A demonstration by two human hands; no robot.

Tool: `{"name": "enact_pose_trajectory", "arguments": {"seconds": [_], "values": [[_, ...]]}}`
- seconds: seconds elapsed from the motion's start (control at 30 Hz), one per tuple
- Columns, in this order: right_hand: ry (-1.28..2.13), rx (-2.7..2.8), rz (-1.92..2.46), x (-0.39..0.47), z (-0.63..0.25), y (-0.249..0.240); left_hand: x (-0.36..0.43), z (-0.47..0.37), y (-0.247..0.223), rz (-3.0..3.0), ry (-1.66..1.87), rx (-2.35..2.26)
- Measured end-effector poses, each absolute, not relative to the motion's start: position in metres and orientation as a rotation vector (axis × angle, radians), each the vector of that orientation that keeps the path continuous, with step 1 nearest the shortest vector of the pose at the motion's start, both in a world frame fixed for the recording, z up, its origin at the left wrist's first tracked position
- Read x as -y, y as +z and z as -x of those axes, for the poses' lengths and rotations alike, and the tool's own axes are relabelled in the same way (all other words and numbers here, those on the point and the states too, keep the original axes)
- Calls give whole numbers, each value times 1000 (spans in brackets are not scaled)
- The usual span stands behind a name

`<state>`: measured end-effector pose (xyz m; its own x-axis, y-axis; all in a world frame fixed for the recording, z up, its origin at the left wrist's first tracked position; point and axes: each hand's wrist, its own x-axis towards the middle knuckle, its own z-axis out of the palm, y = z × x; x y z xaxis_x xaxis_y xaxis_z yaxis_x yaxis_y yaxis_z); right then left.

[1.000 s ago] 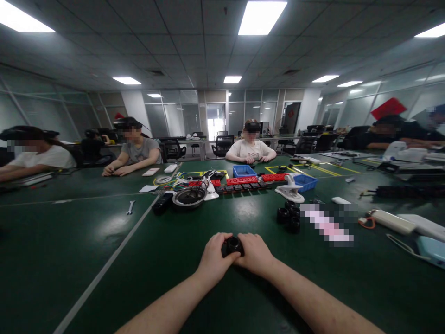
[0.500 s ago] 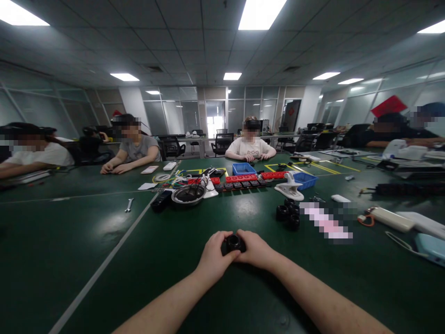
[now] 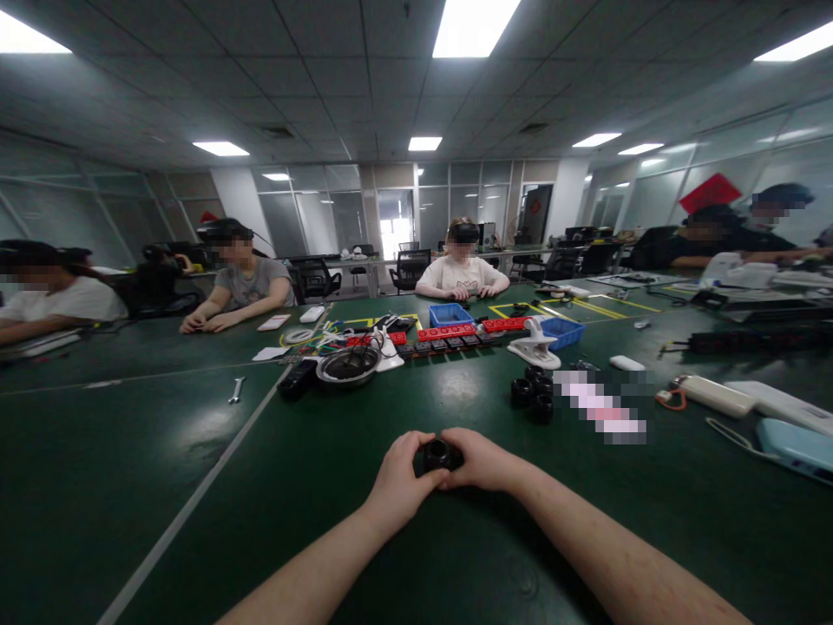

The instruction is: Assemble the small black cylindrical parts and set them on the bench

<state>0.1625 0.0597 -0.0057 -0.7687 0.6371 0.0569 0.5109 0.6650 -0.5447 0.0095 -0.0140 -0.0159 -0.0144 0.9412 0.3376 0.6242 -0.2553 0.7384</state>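
Between both hands is a black round part with a hole in its top (image 3: 438, 453); its exact kind is unclear. My left hand (image 3: 400, 473) curves round its left side, thumb across the near side. From the right, my right hand (image 3: 482, 460) closes on the same part, and its fingertips meet those of the left at the far side. Much of the part's lower body is hidden by the fingers. Several similar black round parts (image 3: 534, 395) stand in a cluster farther off to the right.
Beyond the hands lie a metal dish (image 3: 348, 366), a red power strip (image 3: 446, 332), a blue bin (image 3: 450, 314) and a white clamp base (image 3: 534, 347). A wrench (image 3: 237, 390) lies left. A light blue case (image 3: 797, 447) is at right. Co-workers sit around the green table (image 3: 312, 486).
The camera view has shifted slightly, so the background and table items sit a little farther left. Both hands keep the same hold on the black round part.
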Motion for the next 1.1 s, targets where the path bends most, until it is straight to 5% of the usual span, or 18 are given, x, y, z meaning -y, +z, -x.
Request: {"name": "enact_pose_trajectory", "arguments": {"seconds": [0.2, 0.57, 0.9, 1.1], "values": [[277, 2581, 1235, -40, -147, -8, 15, -11, -14, -1843, 1180, -1672], [985, 2672, 837, -66, -171, -1, 9, 2, -14, -1882, 1054, -1416], [238, 2626, 1272, -36, -149, -4, 11, -7, -16, -1849, 1177, -1653], [710, 2693, 881, -58, -165, -3, 11, 2, -17, -1928, 1089, -1509]]}}
